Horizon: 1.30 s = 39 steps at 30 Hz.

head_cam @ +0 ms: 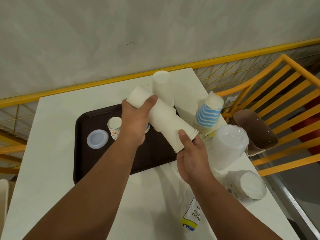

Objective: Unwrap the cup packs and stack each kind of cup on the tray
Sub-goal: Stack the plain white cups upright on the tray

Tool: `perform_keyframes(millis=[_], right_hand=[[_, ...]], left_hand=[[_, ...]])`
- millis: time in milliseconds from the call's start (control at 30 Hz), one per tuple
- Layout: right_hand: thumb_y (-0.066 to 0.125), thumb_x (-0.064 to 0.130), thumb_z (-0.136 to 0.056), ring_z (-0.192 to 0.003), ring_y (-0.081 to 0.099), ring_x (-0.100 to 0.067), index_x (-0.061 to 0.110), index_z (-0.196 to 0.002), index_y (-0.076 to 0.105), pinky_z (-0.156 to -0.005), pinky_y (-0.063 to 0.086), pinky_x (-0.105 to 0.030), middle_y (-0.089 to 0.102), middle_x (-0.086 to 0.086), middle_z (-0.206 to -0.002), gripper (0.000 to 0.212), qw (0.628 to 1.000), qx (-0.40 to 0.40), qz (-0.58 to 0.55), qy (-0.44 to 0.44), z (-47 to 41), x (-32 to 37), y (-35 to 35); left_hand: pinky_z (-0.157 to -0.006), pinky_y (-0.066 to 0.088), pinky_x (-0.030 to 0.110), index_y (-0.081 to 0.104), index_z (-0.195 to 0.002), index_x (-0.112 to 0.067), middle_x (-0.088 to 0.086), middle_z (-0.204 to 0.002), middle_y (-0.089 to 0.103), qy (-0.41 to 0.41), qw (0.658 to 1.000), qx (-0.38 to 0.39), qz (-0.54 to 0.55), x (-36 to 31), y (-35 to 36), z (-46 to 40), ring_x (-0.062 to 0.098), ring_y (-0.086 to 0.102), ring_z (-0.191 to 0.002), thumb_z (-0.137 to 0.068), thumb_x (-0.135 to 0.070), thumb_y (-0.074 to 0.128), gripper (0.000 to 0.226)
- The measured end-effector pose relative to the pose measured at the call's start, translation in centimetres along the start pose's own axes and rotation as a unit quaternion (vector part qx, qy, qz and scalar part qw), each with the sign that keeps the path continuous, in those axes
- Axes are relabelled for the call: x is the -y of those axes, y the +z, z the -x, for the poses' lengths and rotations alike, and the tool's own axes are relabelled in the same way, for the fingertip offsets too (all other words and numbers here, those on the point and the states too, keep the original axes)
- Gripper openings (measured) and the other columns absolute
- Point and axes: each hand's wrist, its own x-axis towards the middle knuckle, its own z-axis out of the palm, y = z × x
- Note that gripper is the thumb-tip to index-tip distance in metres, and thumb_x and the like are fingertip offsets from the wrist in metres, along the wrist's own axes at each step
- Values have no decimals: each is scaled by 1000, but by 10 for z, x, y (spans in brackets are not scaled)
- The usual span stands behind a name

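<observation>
I hold a long stack of plain white cups [166, 123] tilted above the dark brown tray [86, 163]. My left hand [134, 118] grips its upper, closed end; my right hand [192, 153] grips its open rim end. Behind it a second white cup stack [161, 85] stands upside down at the tray's far edge. On the tray sit a printed paper cup stack [114, 127] and a clear lid stack [97, 139]. A blue-striped cup pack [208, 112], a clear plastic cup pack [228, 146] and a dotted cup pack [245, 186] lie wrapped to the right.
The white table [52, 170] ends close on the right, where brown cup sleeves [254, 130] hang over its edge. An empty printed wrapper [191, 217] lies near the front. Yellow railing and a yellow chair [277, 84] stand behind and to the right.
</observation>
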Motion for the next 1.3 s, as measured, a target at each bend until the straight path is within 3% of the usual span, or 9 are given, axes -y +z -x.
perform_keyframes(millis=[267, 567, 667, 733, 800, 900, 1000, 1200, 1300], right_hand=[[45, 5, -98, -102, 70, -16, 9, -117, 60, -83, 55, -23, 74, -3, -107, 25, 998, 61, 10, 9, -1, 1, 13], [49, -2, -97, -93, 70, -18, 18, -100, 68, -82, 56, -28, 74, -3, -98, 28, 994, -29, 104, -14, -4, -4, 22], [52, -4, -93, -93, 71, -17, 21, -94, 70, -82, 56, -29, 75, 1, -92, 32, 982, -54, 177, -44, -1, -3, 15], [52, -4, -92, -95, 70, -19, 20, -96, 69, -84, 55, -31, 74, -2, -95, 30, 983, -90, 157, -16, 4, -3, 4], [50, -3, -93, -97, 68, -23, 16, -99, 67, -90, 53, -37, 72, -7, -99, 26, 987, -119, 98, 41, 8, -6, -10], [45, -10, -91, -95, 66, -27, 8, -103, 63, -89, 51, -39, 69, -11, -100, 28, 988, -116, 44, 89, 10, -13, -21], [41, -15, -88, -93, 66, -27, 5, -105, 62, -87, 51, -38, 69, -14, -102, 34, 989, -108, 25, 103, 9, -19, -20], [37, -15, -88, -102, 65, -29, 3, -117, 59, -91, 52, -37, 66, -18, -114, 40, 986, -110, 42, 118, 11, -22, -26], [38, -15, -88, -107, 63, -31, 0, -124, 56, -90, 53, -36, 64, -21, -121, 44, 984, -121, 44, 121, 9, -23, -32]], left_hand=[[-72, 60, 45, 58, -117, -21, 0, -107, 71, -80, 994, 61, 38, 16, 2, 15, 17, 70, -97, -86, -29, 71, 34], [-69, 59, 41, 58, -109, -27, -4, -101, 71, -67, 998, 13, 3, 12, 4, 16, 15, 69, -93, -85, -37, 71, 29], [-68, 60, 40, 57, -113, -26, -2, -103, 70, -72, 995, -56, 44, 5, -2, 8, 16, 70, -91, -83, -40, 73, 37], [-73, 60, 39, 52, -123, -21, 0, -110, 68, -36, 993, -102, 42, -1, -10, -2, 15, 68, -95, -80, -44, 75, 54], [-81, 59, 36, 46, -123, -22, -4, -111, 65, 65, 991, -112, -18, -9, -17, -6, 10, 66, -97, -79, -43, 76, 57], [-92, 53, 29, 38, -125, -26, -11, -116, 58, 253, 962, -60, -81, -25, -15, -6, 3, 61, -105, -77, -34, 79, 63], [-100, 49, 37, 36, -132, -20, -4, -128, 54, 354, 928, 7, -114, -39, 3, -18, 14, 56, -119, -75, -28, 81, 73], [-91, 48, 20, 35, -138, -18, -14, -121, 53, 325, 918, 39, -224, -42, 39, -48, 7, 55, -108, -76, -32, 80, 78], [-94, 45, 23, 30, -143, -19, -6, -123, 56, 257, 921, 53, -288, -24, 45, -62, 14, 56, -110, -76, -30, 80, 85]])
